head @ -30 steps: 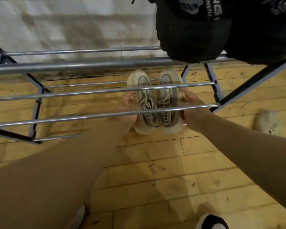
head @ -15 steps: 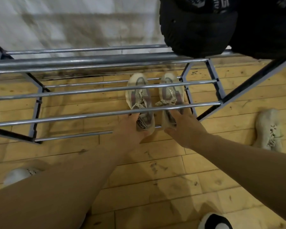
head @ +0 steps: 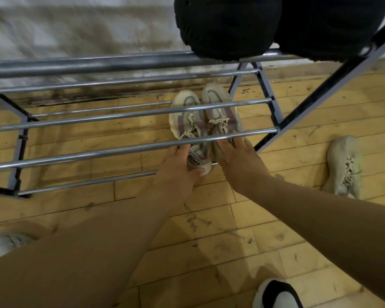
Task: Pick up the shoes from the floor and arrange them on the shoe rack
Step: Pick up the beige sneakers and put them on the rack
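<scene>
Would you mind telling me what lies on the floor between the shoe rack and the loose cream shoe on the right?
Only bare wooden floor, in the head view.

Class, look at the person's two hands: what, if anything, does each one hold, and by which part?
The left hand grips the left sneaker at its heel; the right hand rests on the heel of the right sneaker. Both sneakers sit on the bottom shelf.

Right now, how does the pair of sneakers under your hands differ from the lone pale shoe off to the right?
The pair of sneakers sits on the rack's lowest rails; the lone pale shoe lies on the wooden floor, outside the rack. The pair shows grey-pink panels; the lone shoe looks plain cream. The left hand and right hand touch the pair's heels; nothing touches the lone shoe. Both are laced with toes toward the wall.
</scene>
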